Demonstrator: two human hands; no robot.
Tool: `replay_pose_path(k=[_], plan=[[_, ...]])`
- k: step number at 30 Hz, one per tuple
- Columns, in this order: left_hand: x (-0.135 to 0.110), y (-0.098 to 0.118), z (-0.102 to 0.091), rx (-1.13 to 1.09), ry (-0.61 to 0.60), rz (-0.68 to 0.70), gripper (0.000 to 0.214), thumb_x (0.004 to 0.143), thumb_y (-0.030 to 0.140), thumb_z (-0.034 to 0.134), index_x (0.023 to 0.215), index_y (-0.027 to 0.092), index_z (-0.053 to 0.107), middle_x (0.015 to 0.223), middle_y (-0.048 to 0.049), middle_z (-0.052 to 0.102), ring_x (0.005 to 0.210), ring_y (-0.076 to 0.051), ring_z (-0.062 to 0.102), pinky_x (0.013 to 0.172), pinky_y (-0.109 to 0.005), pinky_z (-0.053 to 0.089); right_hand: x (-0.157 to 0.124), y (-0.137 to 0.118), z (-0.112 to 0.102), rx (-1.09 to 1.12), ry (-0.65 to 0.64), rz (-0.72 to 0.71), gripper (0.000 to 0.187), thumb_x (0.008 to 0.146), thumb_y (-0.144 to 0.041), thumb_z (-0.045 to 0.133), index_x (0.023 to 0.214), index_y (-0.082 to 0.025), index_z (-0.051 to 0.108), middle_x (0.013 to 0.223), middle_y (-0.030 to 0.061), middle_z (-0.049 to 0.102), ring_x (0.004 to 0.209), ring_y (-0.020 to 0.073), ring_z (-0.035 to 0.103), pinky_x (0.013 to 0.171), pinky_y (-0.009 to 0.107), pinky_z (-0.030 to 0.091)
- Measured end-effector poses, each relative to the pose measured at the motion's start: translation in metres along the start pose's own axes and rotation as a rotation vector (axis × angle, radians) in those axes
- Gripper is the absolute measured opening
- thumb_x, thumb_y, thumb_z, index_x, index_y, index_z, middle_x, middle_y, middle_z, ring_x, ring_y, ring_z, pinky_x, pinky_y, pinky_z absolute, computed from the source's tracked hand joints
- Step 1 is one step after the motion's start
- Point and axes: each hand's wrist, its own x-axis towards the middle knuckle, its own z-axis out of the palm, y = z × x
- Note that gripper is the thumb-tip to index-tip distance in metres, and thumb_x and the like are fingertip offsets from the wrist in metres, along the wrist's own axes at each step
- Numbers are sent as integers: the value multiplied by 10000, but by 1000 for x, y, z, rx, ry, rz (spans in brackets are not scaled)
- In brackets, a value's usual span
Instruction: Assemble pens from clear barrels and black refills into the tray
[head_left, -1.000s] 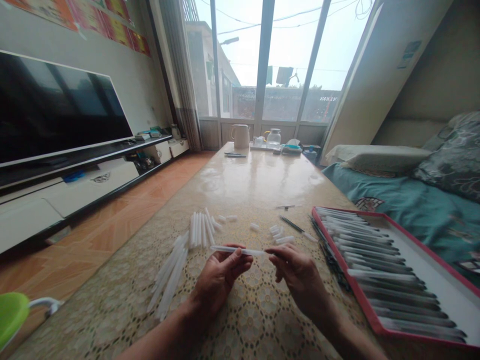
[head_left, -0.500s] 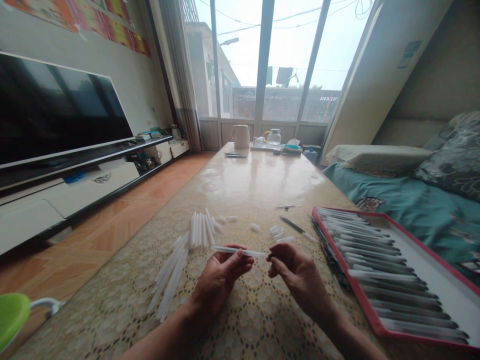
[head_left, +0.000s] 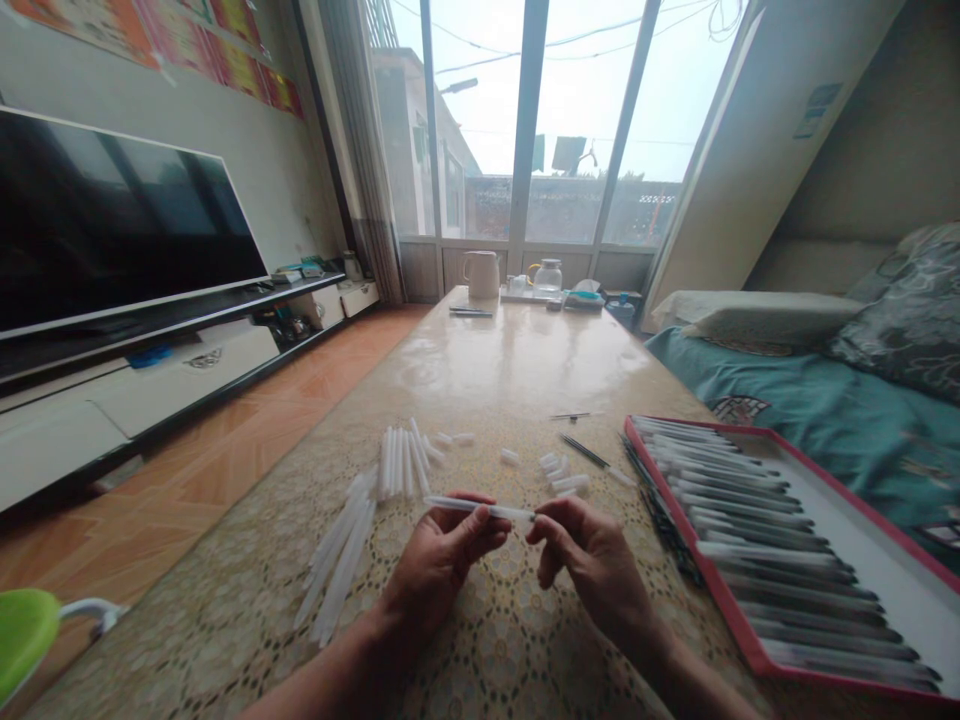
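My left hand is closed around a slim translucent white pen, held level above the patterned table. At the pen's right end, a small dark tip shows between the fingertips of my right hand, which are bent and pressed against it. Left of my hands lie a bundle of white pen barrels and a looser pile of translucent tubes. Several short white pen caps rest just beyond my right hand. Dark refills lie along the box's left side.
A red-rimmed box at the right holds a row of pens with dark ends. A dark pen lies beyond the caps. At the table's far end stand a kettle, a glass jug and a tissue pack.
The dark piece in my right fingers now sits against the pen's right end, with less of it showing. My right hand has shifted slightly left, its fingers a little looser.
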Motion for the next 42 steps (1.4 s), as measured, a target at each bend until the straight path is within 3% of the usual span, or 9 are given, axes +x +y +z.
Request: replay_pose_path(k=[6, 11, 16, 20, 23, 28, 34, 38, 42], plan=[[-2, 0, 2, 52, -1, -14, 206, 663, 225, 740, 811, 114, 648, 701, -79, 725, 663, -150, 673, 666, -243, 519, 2, 14, -7, -197, -40, 3, 444, 883, -506, 362, 667, -153, 520, 533, -10, 561, 329, 55, 465, 348, 166, 335], [-2, 0, 2, 47, 7, 15, 192, 672, 227, 733, 809, 120, 650, 706, -69, 724, 683, -149, 672, 688, -245, 517, 2, 7, -9, -197, -116, -48, 268, 868, -442, 450, 903, -181, 496, 686, -7, 609, 433, 74, 523, 412, 175, 391], [-2, 1, 3, 71, -5, -17, 225, 641, 246, 756, 791, 116, 647, 686, -82, 723, 648, -161, 674, 654, -254, 521, 1, 10, -8, -302, -120, -47, 346, 903, -461, 352, 747, -182, 486, 522, -34, 549, 349, 62, 420, 376, 174, 316], [-1, 2, 4, 60, 17, -19, 220, 642, 237, 756, 789, 119, 642, 679, -76, 724, 651, -154, 676, 661, -246, 519, 1, 10, -11, -457, -79, -115, 388, 920, -443, 317, 731, -179, 530, 498, -15, 574, 448, 98, 500, 487, 202, 360], [-1, 1, 4, 50, 22, 5, 219, 649, 235, 751, 799, 117, 642, 693, -75, 726, 666, -150, 677, 665, -237, 518, 1, 7, -11, -462, -104, -116, 278, 901, -429, 383, 869, -188, 517, 577, -20, 617, 473, 105, 520, 500, 207, 362], [-2, 1, 4, 62, 4, -9, 245, 634, 244, 762, 797, 106, 641, 683, -90, 725, 638, -161, 675, 636, -249, 524, 0, 6, -10, -456, -119, -118, 451, 929, -449, 270, 619, -190, 471, 506, -15, 551, 477, 103, 503, 507, 208, 354], [-1, 2, 3, 52, 2, -3, 226, 657, 239, 746, 814, 108, 649, 695, -84, 725, 650, -150, 674, 660, -241, 519, -1, 4, -12, -520, -137, -123, 285, 912, -434, 346, 865, -197, 497, 579, -23, 618, 535, 125, 549, 541, 219, 362], [-2, 3, 4, 59, -15, -19, 224, 645, 235, 754, 798, 111, 646, 688, -86, 724, 652, -163, 676, 649, -251, 522, -1, 5, -11, -491, -153, -116, 418, 931, -436, 270, 659, -195, 476, 535, -14, 583, 501, 110, 518, 530, 212, 357], [-2, 2, 3, 52, 1, -11, 239, 633, 236, 762, 798, 112, 643, 683, -83, 725, 643, -161, 676, 649, -253, 524, -1, 5, -11, -480, -149, -96, 356, 922, -443, 298, 770, -194, 502, 535, -22, 593, 475, 108, 498, 513, 207, 348]])
